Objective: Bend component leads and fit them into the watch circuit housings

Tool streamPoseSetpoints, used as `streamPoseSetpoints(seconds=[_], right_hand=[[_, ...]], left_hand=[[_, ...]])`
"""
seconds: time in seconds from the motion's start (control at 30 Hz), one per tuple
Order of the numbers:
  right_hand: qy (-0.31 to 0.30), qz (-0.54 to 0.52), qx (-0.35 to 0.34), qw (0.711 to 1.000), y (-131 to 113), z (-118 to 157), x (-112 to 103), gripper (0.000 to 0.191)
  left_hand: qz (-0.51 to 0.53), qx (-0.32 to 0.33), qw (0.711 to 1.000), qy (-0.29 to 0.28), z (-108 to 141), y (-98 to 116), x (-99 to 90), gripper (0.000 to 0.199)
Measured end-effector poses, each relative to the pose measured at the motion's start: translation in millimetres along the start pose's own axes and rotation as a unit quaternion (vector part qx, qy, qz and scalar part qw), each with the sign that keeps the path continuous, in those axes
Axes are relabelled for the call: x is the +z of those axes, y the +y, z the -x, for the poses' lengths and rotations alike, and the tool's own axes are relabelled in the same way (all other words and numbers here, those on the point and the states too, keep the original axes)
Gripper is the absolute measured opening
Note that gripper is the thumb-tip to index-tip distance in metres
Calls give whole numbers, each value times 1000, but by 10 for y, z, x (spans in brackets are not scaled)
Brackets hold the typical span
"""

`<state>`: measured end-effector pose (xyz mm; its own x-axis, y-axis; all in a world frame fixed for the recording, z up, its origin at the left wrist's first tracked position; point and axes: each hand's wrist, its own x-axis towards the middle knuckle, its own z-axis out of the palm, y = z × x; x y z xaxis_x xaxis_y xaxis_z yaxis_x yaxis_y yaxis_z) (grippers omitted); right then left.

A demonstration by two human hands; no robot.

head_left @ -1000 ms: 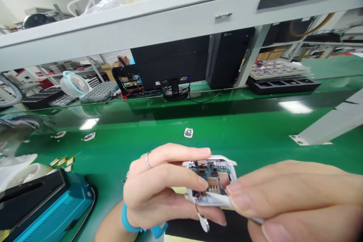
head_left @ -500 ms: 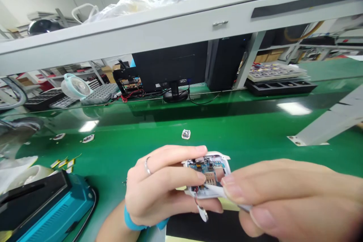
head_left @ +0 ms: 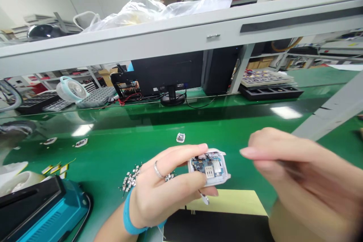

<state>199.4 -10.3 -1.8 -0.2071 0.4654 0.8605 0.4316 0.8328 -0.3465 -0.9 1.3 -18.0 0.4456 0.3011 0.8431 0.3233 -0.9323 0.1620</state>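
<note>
My left hand (head_left: 170, 187), with a ring and a blue wristband, is closed around an open white smartwatch case (head_left: 224, 178). A blue circuit board (head_left: 200, 165) and a metal card holder (head_left: 209, 172) show inside it. Below the case hangs a small round silver disc (head_left: 204, 199); in the earlier picture it is on thin wires. To the right, apart from the case, my right hand (head_left: 286, 162) is pinched and smeared by motion. A greyish streak of a thin tool shows between its fingers, its tip hidden.
Small wired parts (head_left: 131, 179) lie behind my left hand. Another small white case (head_left: 180, 137) sits farther back on the green mat. At left are a teal and black machine (head_left: 53, 208) and yellow battery cells (head_left: 55, 168). A monitor (head_left: 170, 72) stands under the shelf.
My right hand has pulled back right, away from the watch case, taking the pale pointed tool out of it. My left hand still holds the case. The view has shifted slightly.
</note>
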Motion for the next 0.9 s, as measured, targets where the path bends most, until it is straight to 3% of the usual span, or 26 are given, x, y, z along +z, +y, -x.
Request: streamPoseSetpoints(seconds=[0.1, 0.2, 0.5, 0.67, 0.9], right_hand=[[-36, 6, -23, 999, -20, -8, 140, 17], [-70, 82, -40, 993, 23, 24, 212, 11], [-46, 159, -26, 986, 64, 51, 262, 6], [-41, 99, -32, 994, 48, 39, 282, 9], [-44, 58, -27, 997, 80, 48, 285, 11]], left_hand=[[-3, -7, 999, -35, 31, -32, 32, 20], [2, -27, 998, -64, 20, -52, 68, 19], [74, -119, 990, -30, -43, -25, 96, 21], [158, -173, 972, -8, -3, -5, 105, 34], [212, -200, 957, 6, -11, 8, 103, 40]])
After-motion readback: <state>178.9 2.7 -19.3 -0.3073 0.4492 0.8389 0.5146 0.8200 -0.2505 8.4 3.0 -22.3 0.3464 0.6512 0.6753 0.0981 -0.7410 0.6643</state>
